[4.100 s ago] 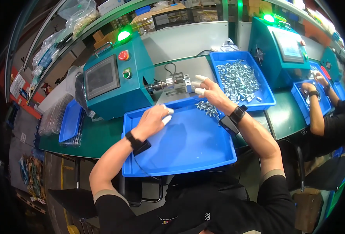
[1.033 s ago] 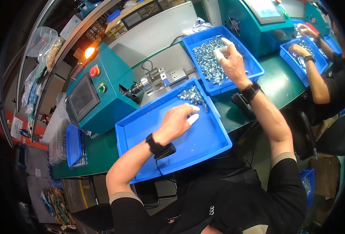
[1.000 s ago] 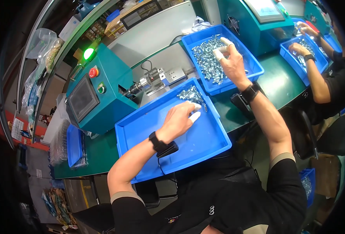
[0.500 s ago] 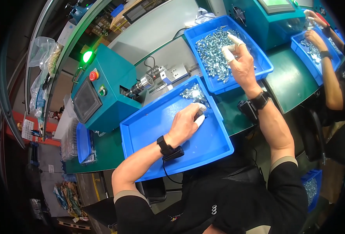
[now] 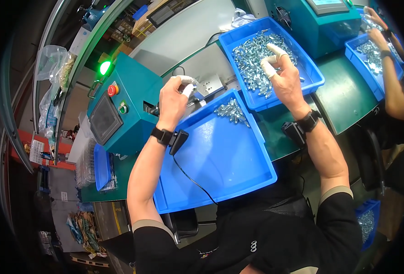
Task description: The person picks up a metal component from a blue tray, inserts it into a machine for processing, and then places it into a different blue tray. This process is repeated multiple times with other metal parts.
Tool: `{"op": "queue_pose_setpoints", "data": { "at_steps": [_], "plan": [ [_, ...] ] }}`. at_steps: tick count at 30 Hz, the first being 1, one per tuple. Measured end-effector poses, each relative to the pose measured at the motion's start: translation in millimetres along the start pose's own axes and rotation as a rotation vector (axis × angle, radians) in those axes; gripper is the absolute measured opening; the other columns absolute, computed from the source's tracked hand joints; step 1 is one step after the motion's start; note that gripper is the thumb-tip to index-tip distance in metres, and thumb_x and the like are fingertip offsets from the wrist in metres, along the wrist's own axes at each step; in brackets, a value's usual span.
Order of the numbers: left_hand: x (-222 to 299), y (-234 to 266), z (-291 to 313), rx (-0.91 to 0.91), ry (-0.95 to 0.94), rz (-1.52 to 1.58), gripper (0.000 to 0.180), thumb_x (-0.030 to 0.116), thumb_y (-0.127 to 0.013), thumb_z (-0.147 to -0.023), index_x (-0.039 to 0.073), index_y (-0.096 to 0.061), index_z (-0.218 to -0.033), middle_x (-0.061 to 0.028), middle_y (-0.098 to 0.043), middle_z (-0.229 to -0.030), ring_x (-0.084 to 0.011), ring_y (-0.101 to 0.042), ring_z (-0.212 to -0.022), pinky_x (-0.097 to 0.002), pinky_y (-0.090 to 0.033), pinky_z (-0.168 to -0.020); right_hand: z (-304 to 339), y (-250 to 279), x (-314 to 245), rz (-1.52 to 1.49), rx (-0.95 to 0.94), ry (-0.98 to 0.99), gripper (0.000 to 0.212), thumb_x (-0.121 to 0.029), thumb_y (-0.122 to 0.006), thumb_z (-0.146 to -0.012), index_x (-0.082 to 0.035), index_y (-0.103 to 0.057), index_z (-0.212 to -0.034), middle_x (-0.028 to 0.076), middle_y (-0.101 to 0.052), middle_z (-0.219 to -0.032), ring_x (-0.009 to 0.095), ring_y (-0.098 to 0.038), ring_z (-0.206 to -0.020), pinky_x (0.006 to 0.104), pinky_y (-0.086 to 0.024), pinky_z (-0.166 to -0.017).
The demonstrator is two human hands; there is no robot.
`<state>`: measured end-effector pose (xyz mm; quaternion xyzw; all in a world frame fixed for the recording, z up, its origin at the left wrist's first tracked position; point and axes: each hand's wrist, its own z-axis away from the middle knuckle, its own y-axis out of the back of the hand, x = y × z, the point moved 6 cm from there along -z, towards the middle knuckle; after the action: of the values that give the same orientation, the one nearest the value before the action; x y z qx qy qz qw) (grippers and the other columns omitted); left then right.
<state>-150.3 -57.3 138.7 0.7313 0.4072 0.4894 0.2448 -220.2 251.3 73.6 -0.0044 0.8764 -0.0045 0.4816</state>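
My left hand (image 5: 174, 98), with white covers on its fingertips, is at the metal fixture (image 5: 207, 86) beside the teal machine (image 5: 136, 86). Its thumb and forefinger are closed together; what they pinch is too small to make out, and the hand hides most of the chuck. Over the right blue tray (image 5: 309, 86) hovers my right hand (image 5: 288, 82), thumb and forefinger bent but apart, nothing visible between them. Many small silvery metal parts (image 5: 252, 59) fill that tray. The nearer blue tray (image 5: 215, 160) has a small pile of similar parts (image 5: 231, 111) in its far right corner.
The machine carries a dark screen (image 5: 105, 119), a red button (image 5: 113, 89) and a lit green lamp (image 5: 105, 67). A black cable (image 5: 193, 179) hangs from my left wrist device. At right, another person's hands (image 5: 377, 39) are over a blue tray (image 5: 379, 84).
My left hand has moved from the parts in the nearer tray up and left to the machine's fixture. My right hand stays over the right tray, almost unmoved.
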Motion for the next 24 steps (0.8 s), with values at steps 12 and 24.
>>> {"op": "queue_pose_setpoints", "data": {
  "at_steps": [12,24],
  "plan": [
    [-25,-8,-12,-0.014,-0.089,-0.252,0.013,0.005,-0.074,-0.093,0.003,-0.076,-0.106,-0.0108,-0.072,-0.094,-0.0220,-0.069,-0.082,-0.0344,-0.055,-0.076,0,1,-1,0.023,-0.003,0.001,0.047,-0.013,-0.071,-0.100,-0.001,-0.060,-0.144,0.005,-0.073,-0.102,0.010,-0.066,-0.089,0.0274,-0.055,-0.077],
    [-17,-3,-6,-0.026,-0.341,-0.451,0.023,-0.003,-0.069,-0.082,0.006,-0.075,-0.102,-0.0136,-0.068,-0.092,-0.0340,-0.065,-0.091,-0.0431,-0.053,-0.080,-2,-2,-2,0.026,-0.011,-0.026,0.047,-0.013,-0.072,-0.100,-0.002,-0.060,-0.144,0.006,-0.075,-0.105,0.012,-0.069,-0.091,0.0283,-0.055,-0.076]
  ]
}}
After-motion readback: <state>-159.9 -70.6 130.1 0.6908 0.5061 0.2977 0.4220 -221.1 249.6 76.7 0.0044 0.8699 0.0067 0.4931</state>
